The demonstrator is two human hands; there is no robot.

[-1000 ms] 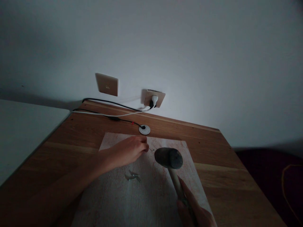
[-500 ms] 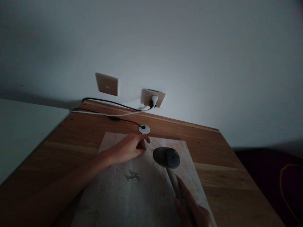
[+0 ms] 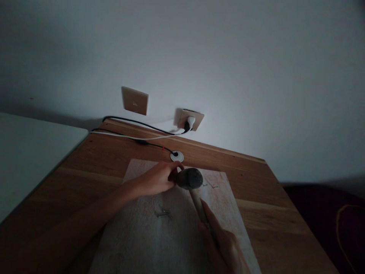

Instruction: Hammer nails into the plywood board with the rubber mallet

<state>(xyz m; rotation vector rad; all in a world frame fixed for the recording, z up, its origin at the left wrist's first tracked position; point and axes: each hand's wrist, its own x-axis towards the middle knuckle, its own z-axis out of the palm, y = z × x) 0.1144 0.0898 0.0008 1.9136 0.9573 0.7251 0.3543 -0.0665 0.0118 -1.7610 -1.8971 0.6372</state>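
Note:
My right hand (image 3: 225,243) grips the pale handle of a black-headed rubber mallet (image 3: 189,179), held over the upper part of a whitish, worn board (image 3: 137,236). My left hand (image 3: 159,177) rests near the board's far edge, thumb and forefinger pinched on a thin nail; the mallet head now covers the nail and some fingertips. Just right of the mallet head, thin nails (image 3: 215,187) show on the board with their shadows. A small group of loose nails (image 3: 164,215) lies on the board, nearer to me than my left hand.
The board lies on a wooden desk (image 3: 265,220) against the wall. Black and white cables (image 3: 137,137) run along the back to a wall socket (image 3: 196,121) and a round cable grommet (image 3: 176,156). A white surface (image 3: 34,152) adjoins at left; a dark area lies beyond the right edge.
The mallet has moved left, its head now close against my left fingertips, uncovering the nails to its right. My left hand keeps its pinch. The whole view has shifted slightly.

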